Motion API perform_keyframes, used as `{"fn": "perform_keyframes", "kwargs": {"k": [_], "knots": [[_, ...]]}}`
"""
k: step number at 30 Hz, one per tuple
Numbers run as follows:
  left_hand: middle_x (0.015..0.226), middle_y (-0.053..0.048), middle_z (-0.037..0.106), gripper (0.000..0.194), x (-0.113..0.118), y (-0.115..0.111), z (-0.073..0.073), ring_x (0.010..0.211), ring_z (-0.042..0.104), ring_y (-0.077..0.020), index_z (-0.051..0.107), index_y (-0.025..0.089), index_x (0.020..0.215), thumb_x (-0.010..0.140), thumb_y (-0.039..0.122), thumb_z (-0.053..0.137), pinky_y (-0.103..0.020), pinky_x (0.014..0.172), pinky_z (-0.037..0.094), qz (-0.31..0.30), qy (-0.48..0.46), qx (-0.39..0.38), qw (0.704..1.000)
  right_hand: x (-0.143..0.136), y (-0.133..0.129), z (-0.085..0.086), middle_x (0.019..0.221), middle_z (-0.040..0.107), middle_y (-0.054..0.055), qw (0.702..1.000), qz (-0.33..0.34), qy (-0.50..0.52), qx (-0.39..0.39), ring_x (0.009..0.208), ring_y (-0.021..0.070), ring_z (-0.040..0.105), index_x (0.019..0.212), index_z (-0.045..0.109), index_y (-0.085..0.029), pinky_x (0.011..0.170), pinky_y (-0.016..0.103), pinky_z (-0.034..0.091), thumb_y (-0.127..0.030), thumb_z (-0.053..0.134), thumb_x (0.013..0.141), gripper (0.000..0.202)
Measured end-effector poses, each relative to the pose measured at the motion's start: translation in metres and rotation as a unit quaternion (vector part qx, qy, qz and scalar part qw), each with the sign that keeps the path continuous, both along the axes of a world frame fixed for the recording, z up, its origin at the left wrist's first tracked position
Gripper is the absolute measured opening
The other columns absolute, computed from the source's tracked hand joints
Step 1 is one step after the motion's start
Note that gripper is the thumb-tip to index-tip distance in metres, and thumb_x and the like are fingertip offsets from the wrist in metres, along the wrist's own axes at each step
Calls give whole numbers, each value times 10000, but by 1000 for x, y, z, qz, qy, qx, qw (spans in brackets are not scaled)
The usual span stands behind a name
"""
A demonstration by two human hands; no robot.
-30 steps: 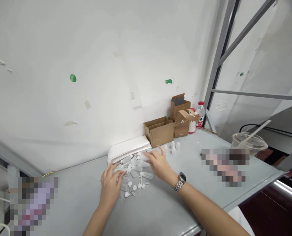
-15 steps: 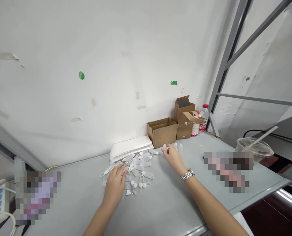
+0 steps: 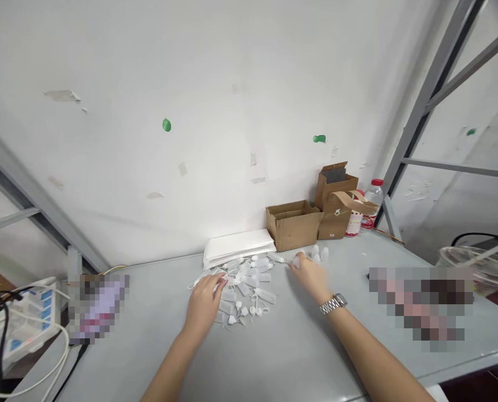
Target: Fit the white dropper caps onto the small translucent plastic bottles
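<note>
At the left edge of a heap of small translucent plastic pieces [image 3: 244, 288], the left hand [image 3: 202, 298] rests palm down, its fingers loosely curved and thumb apart from them; whether it pinches a piece I cannot tell. The right hand [image 3: 310, 276], a metal-banded watch [image 3: 333, 303] on its wrist, lies past the heap's right side, fingers bent down by a translucent piece — a grip on it cannot be made out. Just beyond its knuckles a few small translucent bottles [image 3: 325, 255] stand close together.

The heap lies spread over the grey table [image 3: 269, 363] between the two hands, bottles and white pointed caps mixed. Behind it sits a flat white stack [image 3: 237, 247], near the wall [image 3: 215, 72], then an open cardboard box [image 3: 297, 231] and, beside that, a brown bag [image 3: 335, 220] with a strap. Red-capped bottles [image 3: 374, 195] stand at the bag's right. Farther out — a clear cup [image 3: 479, 265] on the right, a power strip [image 3: 33, 321] with cables on the left.
</note>
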State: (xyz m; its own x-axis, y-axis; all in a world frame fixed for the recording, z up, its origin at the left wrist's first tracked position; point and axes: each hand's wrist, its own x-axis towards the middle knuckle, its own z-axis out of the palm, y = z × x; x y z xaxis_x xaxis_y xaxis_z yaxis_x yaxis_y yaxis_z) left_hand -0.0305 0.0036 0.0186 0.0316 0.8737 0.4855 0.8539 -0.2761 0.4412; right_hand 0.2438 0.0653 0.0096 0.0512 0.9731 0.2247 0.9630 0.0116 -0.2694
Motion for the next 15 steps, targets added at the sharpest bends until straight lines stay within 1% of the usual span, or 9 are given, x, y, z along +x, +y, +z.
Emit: {"fn": "perform_keyframes", "kwargs": {"k": [4, 7, 9, 11, 13, 15], "knots": [[826, -10, 665, 255, -11, 3, 7, 767, 613, -161, 602, 229, 987, 806, 317, 445, -295, 722, 478, 15, -39, -36, 998, -2, -3, 5, 766, 677, 150, 999, -18, -2, 29, 671, 277, 642, 1067, 496, -118, 529, 317, 410, -344, 452, 847, 318], [826, -7, 672, 249, -14, 3, 10, 778, 615, -161, 613, 233, 970, 797, 287, 442, -288, 727, 474, 16, -50, -57, 997, -4, -5, 7, 763, 680, 136, 997, -15, 4, 73, 648, 273, 637, 1114, 470, -121, 498, 308, 398, -383, 417, 860, 368], [839, -7, 673, 254, -13, 3, 12, 801, 614, -163, 614, 234, 972, 795, 278, 438, -287, 729, 473, 21, -66, -70, 995, -6, -6, 8, 782, 683, 122, 995, -11, 12, 97, 645, 265, 635, 1127, 462, -131, 483, 296, 389, -386, 402, 866, 369], [832, -6, 676, 253, -10, 2, 12, 778, 618, -160, 613, 233, 971, 788, 285, 445, -285, 719, 477, 22, -92, -83, 992, -8, -8, 9, 773, 684, 111, 994, -2, 13, 108, 635, 254, 633, 1120, 472, -134, 472, 284, 378, -379, 391, 871, 358], [817, 2, 682, 244, -5, 0, 12, 751, 625, -156, 614, 236, 959, 777, 284, 458, -285, 718, 482, 10, -120, -96, 988, -11, -9, 8, 745, 683, 97, 993, 15, 10, 114, 609, 237, 628, 1114, 485, -139, 466, 272, 367, -364, 376, 877, 344], [826, 8, 690, 217, 2, -1, 12, 754, 634, -153, 623, 238, 913, 771, 270, 461, -282, 732, 485, -16, -145, -110, 983, -16, -12, 6, 704, 677, 80, 992, 41, 9, 118, 578, 218, 620, 1101, 500, -141, 461, 263, 358, -344, 360, 882, 329]]}}
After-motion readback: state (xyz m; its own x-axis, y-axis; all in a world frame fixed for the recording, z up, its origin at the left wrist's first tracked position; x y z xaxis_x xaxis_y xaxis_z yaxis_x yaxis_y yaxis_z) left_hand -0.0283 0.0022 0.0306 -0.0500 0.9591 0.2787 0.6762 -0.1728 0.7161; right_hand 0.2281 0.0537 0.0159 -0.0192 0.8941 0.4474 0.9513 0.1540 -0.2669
